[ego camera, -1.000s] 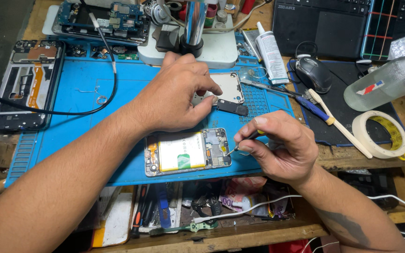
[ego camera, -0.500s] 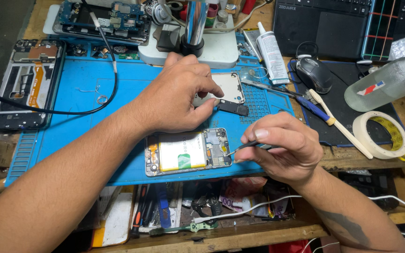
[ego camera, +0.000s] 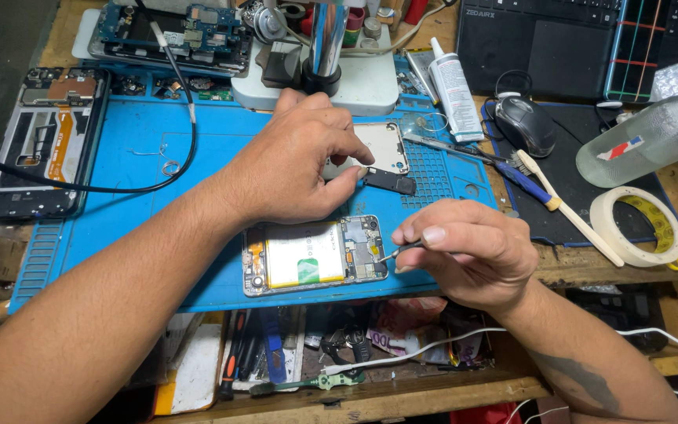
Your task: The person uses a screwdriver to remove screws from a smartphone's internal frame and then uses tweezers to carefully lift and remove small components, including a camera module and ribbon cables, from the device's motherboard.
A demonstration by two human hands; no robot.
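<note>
An opened phone (ego camera: 315, 255) with its white battery showing lies on the blue work mat (ego camera: 143, 212) near the front edge. My right hand (ego camera: 468, 251) pinches thin tweezers (ego camera: 398, 251), whose tip touches the phone's right end. My left hand (ego camera: 300, 161) rests behind the phone, its fingertips pressing a small black part (ego camera: 390, 182) beside a white back cover (ego camera: 382, 145).
A microscope base (ego camera: 339, 82) and circuit boards stand at the back. A phone frame (ego camera: 45, 153) lies left, with a black cable crossing the mat. A glue tube (ego camera: 453, 90), mouse (ego camera: 523, 126), brush, tape roll (ego camera: 637, 228) and plastic bottle (ego camera: 653, 137) lie right.
My right hand has rolled slightly and shifted the tweezers' tip at the phone's right end. My left hand has stayed in place.
</note>
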